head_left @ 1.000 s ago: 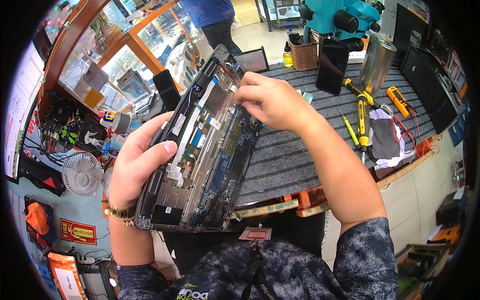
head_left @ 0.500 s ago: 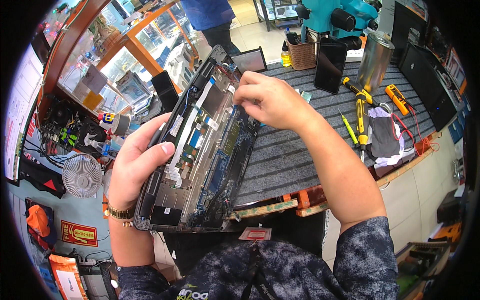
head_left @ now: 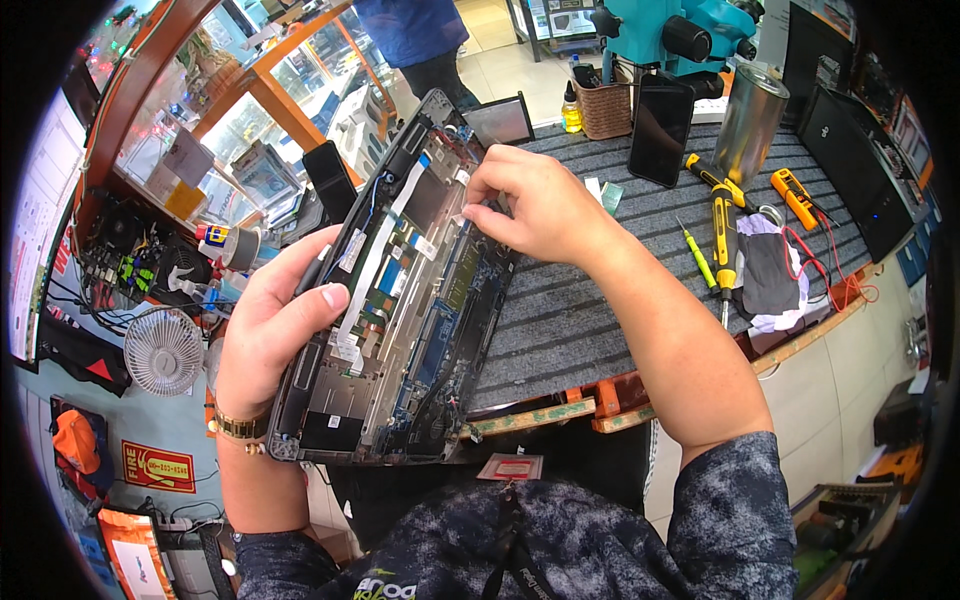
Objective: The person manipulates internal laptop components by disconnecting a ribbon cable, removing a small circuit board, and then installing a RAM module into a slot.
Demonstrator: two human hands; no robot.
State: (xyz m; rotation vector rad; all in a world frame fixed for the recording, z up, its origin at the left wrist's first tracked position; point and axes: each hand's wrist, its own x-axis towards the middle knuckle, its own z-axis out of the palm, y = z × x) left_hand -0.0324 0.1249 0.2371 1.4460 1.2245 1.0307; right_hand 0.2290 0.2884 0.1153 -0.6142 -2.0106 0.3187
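**Electronics repair workshop inside a shop**

The place appears to be a repair workshop within a shop. A workbench (head_left: 570, 345) topped with ribbed grey matting carries yellow-and-black screwdrivers (head_left: 725, 235), a yellow handheld tester (head_left: 795, 202) and, at its far side, a teal instrument that looks like a microscope (head_left: 650, 32). An opened laptop base (head_left: 400, 300), its circuitry bare, is held up at the left. To the far left, a wood-framed glass display case (head_left: 278, 110) filled with goods suggests a shop. A red-and-yellow extinguisher sign (head_left: 158, 466) marks the near left wall (head_left: 206, 425).
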